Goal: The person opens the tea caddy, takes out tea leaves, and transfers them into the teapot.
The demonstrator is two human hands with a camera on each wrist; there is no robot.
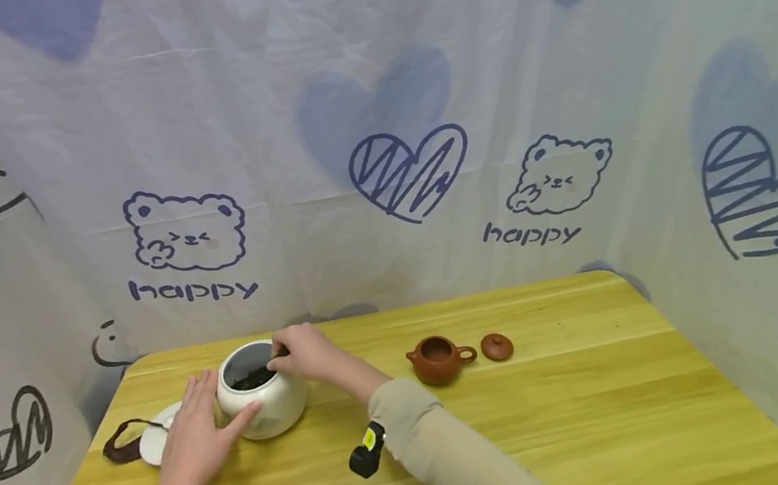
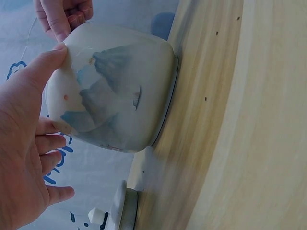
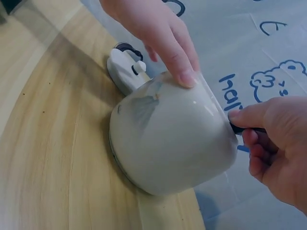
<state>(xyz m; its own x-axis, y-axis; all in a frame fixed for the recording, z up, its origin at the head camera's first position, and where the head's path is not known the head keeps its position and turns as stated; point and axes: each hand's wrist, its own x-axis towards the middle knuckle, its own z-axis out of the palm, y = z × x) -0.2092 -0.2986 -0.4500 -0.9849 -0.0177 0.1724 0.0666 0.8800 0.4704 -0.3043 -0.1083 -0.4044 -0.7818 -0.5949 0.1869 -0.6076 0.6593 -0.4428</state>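
Note:
A round white jar (image 1: 275, 417) with a blue-grey landscape painted on its side stands at the left of the table, with dark tea leaves (image 1: 251, 379) inside. My left hand (image 1: 195, 435) steadies the jar, fingers fairly straight along its left side and the thumb near the rim. At the jar's right rim, my right hand (image 1: 311, 353) pinches a thin dark handle (image 3: 247, 129) between thumb and curled fingers. The rest of that tool is hidden by the hand and the jar. Beside the left hand lies the jar's white lid (image 1: 153, 445), knob up and partly covered.
Right of the jar stands a small reddish-brown teapot (image 1: 435, 368), uncovered, its lid (image 1: 498, 347) lying to its right. A dark cord with a tassel (image 1: 121, 448) lies by the white lid. Several dark specks dot the wooden table (image 1: 594, 404). Printed cloth hangs behind and at both sides.

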